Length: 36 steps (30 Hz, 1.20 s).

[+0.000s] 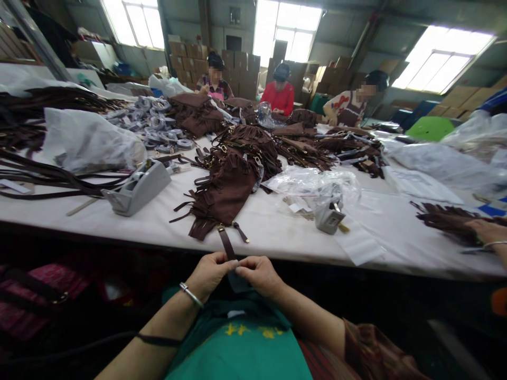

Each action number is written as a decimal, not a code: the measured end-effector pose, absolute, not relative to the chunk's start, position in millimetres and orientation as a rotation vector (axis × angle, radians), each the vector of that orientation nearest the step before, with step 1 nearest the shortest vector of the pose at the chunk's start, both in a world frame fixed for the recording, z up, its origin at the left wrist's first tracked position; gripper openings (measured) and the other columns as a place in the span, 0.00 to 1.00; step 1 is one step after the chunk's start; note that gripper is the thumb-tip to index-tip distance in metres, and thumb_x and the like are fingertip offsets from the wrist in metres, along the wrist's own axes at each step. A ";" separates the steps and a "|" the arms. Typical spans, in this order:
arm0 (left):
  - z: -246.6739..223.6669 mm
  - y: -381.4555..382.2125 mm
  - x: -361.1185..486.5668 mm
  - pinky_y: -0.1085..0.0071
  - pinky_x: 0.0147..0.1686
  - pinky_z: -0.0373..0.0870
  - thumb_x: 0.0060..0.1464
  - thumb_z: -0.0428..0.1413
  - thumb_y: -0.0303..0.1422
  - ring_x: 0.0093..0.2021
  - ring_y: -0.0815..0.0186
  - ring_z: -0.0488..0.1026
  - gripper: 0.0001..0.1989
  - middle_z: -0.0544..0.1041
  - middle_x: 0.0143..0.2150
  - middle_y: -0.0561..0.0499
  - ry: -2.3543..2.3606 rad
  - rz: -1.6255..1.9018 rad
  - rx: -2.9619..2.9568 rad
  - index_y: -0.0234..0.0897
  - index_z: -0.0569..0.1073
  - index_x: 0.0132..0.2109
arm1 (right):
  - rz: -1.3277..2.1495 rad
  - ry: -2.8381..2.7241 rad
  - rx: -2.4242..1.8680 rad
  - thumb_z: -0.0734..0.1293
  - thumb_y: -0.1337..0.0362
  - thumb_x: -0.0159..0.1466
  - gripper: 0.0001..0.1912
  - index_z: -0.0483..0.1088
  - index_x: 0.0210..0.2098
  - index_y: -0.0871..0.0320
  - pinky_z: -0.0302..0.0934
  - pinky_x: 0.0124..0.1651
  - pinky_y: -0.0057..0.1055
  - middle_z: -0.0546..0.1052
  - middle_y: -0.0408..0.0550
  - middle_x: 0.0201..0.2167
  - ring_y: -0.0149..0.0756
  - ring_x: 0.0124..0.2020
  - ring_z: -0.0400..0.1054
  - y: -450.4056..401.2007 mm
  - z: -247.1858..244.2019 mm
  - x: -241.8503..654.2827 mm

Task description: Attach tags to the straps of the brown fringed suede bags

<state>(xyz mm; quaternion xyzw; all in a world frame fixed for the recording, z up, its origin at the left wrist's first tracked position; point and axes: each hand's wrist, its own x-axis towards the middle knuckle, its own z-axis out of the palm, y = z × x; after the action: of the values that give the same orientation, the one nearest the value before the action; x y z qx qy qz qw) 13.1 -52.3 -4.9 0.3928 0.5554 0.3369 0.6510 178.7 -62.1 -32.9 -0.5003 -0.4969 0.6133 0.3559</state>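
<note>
A brown fringed bag (227, 192) lies near the table's front edge, with a flat brown strap (227, 244) running from its metal clasp toward me. My left hand (209, 272) is closed on the strap, thumb and fingers pinching it just off the table edge. Right beside it, my right hand (261, 272) pinches at the same spot, the two thumbs almost touching. Below the fingertips hangs a thin greyish sheet (238, 283), partly hidden; whether it wraps the strap I cannot tell. A short strap end (241, 232) with a metal tip rests by the bag's corner.
Grey tape dispensers stand left (138, 189) and right (329, 217) on the white-covered table (277, 232). Grey rolled straps (158, 119), clear plastic bags (317, 184) and more brown bags (198, 113) lie behind. A co-worker's hand (489, 231) touches brown fringe at right. Three people sit opposite.
</note>
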 end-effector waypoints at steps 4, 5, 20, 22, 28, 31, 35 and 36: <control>-6.2 -43.1 6.1 0.71 0.31 0.68 0.40 0.65 0.46 0.33 0.64 0.74 0.21 0.79 0.32 0.47 1.280 0.801 0.800 0.32 0.78 0.35 | 1.638 -1.252 -1.312 0.72 0.55 0.51 0.18 0.78 0.32 0.65 0.58 0.27 0.26 0.75 0.45 0.21 0.27 0.20 0.63 -60.0 -34.6 176.1; -4.8 -37.8 3.7 0.72 0.30 0.67 0.40 0.64 0.48 0.32 0.65 0.73 0.22 0.78 0.32 0.48 1.301 0.824 0.752 0.33 0.77 0.36 | 1.653 -1.252 -1.328 0.72 0.55 0.50 0.18 0.78 0.31 0.65 0.57 0.26 0.26 0.75 0.45 0.21 0.27 0.20 0.63 -60.2 -35.6 175.8; -28.0 -28.8 0.9 0.66 0.34 0.71 0.40 0.66 0.40 0.33 0.61 0.75 0.16 0.78 0.30 0.47 1.197 0.851 0.492 0.33 0.75 0.33 | 1.473 -1.323 -1.526 0.68 0.58 0.55 0.13 0.74 0.23 0.62 0.49 0.20 0.24 0.66 0.39 0.12 0.25 0.15 0.56 -24.1 -26.9 155.3; -27.9 -30.5 -2.2 0.64 0.34 0.73 0.42 0.65 0.38 0.33 0.60 0.76 0.15 0.78 0.31 0.46 1.182 0.852 0.439 0.32 0.75 0.34 | 1.461 -1.376 -1.555 0.68 0.57 0.56 0.14 0.74 0.24 0.62 0.50 0.21 0.24 0.66 0.39 0.12 0.25 0.15 0.56 -20.0 -24.2 154.6; -28.7 -29.4 -8.6 0.68 0.28 0.73 0.50 0.61 0.33 0.27 0.66 0.74 0.08 0.76 0.27 0.49 1.170 0.856 0.360 0.31 0.74 0.32 | 1.589 -1.604 -1.354 0.67 0.53 0.58 0.18 0.75 0.39 0.61 0.56 0.27 0.24 0.74 0.44 0.26 0.27 0.23 0.63 -49.1 -32.6 171.4; -32.3 -28.5 -6.5 0.70 0.27 0.73 0.50 0.61 0.31 0.26 0.67 0.73 0.06 0.76 0.26 0.49 1.173 0.863 0.356 0.31 0.75 0.31 | 1.731 -1.498 -1.338 0.67 0.51 0.58 0.20 0.75 0.37 0.63 0.57 0.27 0.24 0.74 0.45 0.26 0.27 0.23 0.64 -69.5 -41.2 174.7; -34.6 -27.2 -2.7 0.70 0.27 0.73 0.52 0.60 0.31 0.26 0.68 0.73 0.07 0.76 0.26 0.48 1.161 0.865 0.366 0.31 0.75 0.31 | 1.647 -1.373 -1.432 0.69 0.57 0.55 0.13 0.72 0.26 0.63 0.54 0.24 0.24 0.69 0.41 0.17 0.26 0.19 0.60 -78.9 -47.5 164.5; -34.1 -27.1 -2.3 0.69 0.27 0.73 0.52 0.60 0.32 0.26 0.67 0.73 0.07 0.76 0.26 0.48 1.161 0.866 0.366 0.31 0.75 0.31 | 1.613 -1.361 -1.455 0.69 0.58 0.54 0.12 0.72 0.25 0.62 0.53 0.23 0.24 0.68 0.40 0.15 0.26 0.18 0.59 -77.7 -47.8 161.7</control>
<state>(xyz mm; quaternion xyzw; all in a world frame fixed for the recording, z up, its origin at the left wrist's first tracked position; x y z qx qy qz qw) -2.3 -27.1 -34.1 0.1663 0.5281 0.3937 0.7338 161.7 -77.7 -47.8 -0.5440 -0.5089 0.6032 0.2850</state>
